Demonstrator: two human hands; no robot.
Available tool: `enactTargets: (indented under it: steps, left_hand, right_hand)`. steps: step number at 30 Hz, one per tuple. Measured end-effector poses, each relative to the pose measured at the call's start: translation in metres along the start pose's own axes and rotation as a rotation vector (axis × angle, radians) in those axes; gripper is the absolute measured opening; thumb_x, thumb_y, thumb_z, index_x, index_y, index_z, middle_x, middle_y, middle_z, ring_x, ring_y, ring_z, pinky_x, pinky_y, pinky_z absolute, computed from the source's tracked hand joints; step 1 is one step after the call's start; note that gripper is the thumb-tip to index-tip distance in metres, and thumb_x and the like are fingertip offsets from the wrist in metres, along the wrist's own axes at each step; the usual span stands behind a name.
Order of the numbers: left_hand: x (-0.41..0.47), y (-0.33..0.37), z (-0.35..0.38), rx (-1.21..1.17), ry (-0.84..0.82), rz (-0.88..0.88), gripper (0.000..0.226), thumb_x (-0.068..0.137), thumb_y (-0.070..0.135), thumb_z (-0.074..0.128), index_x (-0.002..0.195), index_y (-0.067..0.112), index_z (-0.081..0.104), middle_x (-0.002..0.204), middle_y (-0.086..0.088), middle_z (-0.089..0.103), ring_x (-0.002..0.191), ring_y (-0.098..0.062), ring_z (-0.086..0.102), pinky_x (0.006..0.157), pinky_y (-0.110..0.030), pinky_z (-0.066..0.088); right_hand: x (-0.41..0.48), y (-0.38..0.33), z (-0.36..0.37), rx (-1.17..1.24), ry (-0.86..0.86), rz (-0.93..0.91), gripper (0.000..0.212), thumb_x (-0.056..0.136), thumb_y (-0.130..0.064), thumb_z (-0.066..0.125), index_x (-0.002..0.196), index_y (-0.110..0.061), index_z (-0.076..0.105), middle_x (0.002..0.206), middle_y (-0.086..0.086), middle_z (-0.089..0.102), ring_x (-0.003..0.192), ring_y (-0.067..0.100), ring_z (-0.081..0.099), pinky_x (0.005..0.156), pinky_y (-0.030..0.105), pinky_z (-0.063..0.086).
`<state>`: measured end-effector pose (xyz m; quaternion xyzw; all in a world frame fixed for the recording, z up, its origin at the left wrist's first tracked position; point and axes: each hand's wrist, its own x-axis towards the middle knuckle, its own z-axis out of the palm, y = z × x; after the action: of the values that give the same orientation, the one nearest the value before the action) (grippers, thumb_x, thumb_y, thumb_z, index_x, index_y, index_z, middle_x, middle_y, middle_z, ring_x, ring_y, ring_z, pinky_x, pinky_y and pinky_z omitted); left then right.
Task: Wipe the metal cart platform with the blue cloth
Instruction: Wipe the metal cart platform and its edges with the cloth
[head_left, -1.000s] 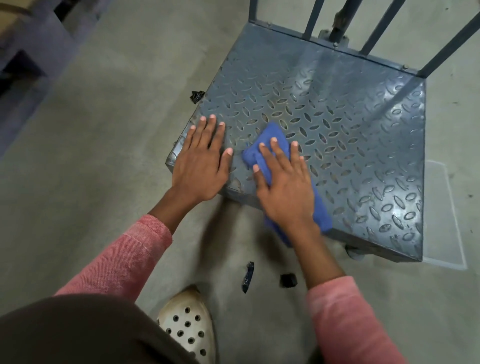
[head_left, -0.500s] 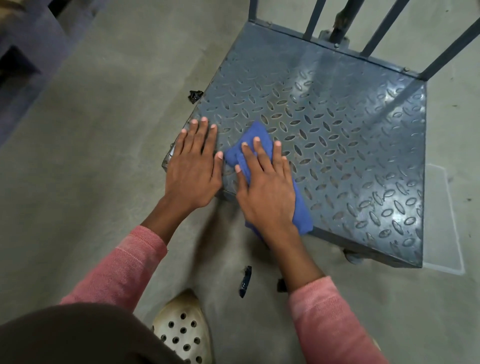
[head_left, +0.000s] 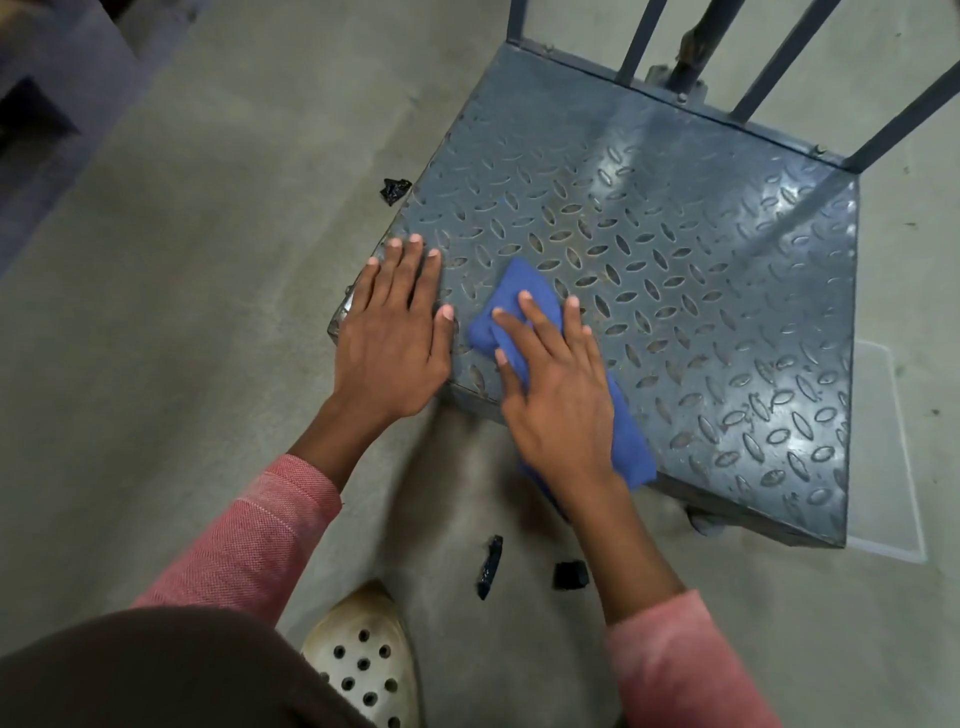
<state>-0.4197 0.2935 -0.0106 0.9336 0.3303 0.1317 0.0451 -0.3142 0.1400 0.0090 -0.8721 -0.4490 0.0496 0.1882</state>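
Black scraps (head_left: 491, 566) on concrete floor (head_left: 182, 312) near cart platform (head_left: 675, 270). Diamond-tread steel. Right hand (head_left: 558, 400) flat, fingers spread, pressing blue cloth (head_left: 519, 291); left hand (head_left: 389, 343) flat, empty, on near-left corner.

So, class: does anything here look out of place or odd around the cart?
Yes. Three small black scraps lie on the concrete floor: one by the platform's left edge, two below its near edge. They look like stray debris. The blue cloth also overhangs that edge.

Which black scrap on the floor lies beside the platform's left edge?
The crumpled black scrap by the platform; the strip and the chunk lie near the shoe.
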Motion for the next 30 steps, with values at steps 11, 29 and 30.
enactTargets:
  steps: [11,29,30]
  left_hand:
    - [0.0,0.0,0.0,0.014,-0.009,-0.007,0.064,0.108,0.039,0.021,0.162,0.006,0.028,0.17,-0.016,0.023,0.16,-0.03,0.014,0.13,-0.047,0.012]
    - [-0.001,0.0,-0.001,-0.003,-0.018,0.0,0.064,0.108,0.039,0.018,0.162,0.005,0.027,0.17,-0.016,0.023,0.16,-0.03,0.013,0.13,-0.049,0.013]
    - [-0.001,0.0,-0.001,-0.003,-0.021,0.003,0.065,0.108,0.04,0.018,0.162,0.005,0.027,0.17,-0.017,0.023,0.16,-0.03,0.013,0.13,-0.049,0.013]
  right_hand:
    - [0.034,-0.002,-0.006,0.059,-0.028,0.036,0.043,0.1,-0.026,0.05,0.142,-0.033,0.052,0.16,-0.01,0.036,0.154,0.029,0.013,0.125,0.044,0.014]
    - [-0.001,-0.005,0.0,0.011,-0.055,-0.03,0.052,0.098,-0.036,0.048,0.15,-0.03,0.044,0.163,-0.007,0.029,0.155,0.031,0.01,0.126,0.045,0.012]
    - [-0.002,0.001,0.0,0.011,-0.056,-0.065,0.051,0.099,-0.04,0.044,0.15,-0.032,0.043,0.163,-0.008,0.029,0.155,0.03,0.01,0.126,0.044,0.012]
